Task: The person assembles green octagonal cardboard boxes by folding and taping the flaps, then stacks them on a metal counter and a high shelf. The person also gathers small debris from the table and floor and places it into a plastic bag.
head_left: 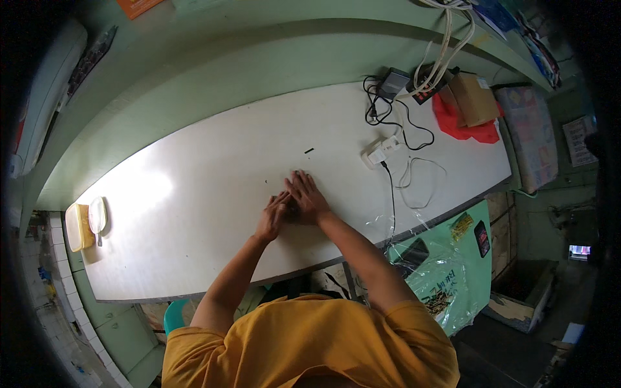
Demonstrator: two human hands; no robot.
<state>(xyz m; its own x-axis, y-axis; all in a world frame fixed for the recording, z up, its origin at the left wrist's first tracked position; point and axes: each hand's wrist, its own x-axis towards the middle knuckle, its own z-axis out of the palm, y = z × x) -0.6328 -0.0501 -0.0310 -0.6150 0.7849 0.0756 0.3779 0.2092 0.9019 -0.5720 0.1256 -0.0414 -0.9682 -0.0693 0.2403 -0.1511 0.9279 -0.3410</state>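
Note:
Both hands meet over the white table [213, 174], close to its middle. My left hand [274, 216] is closed, its fingers bent in toward the other hand. My right hand [308, 199] lies beside it, touching it, with fingers stretched out and pointing to the far side. A dark patch shows between the palms; whether it is a small object or shadow I cannot make out. Just beyond the right fingertips lies a short thin black strip [309, 150]. A tiny dark bit [266, 182] is left of the fingers.
A white power strip [380, 153] with a plugged-in adapter and tangled cables sits to the right. Behind it are a black power brick [393, 83] and a cardboard box [472, 98] on red cloth. Containers [79, 227] stand far left. Plastic wrap [446, 284] covers a green surface at lower right.

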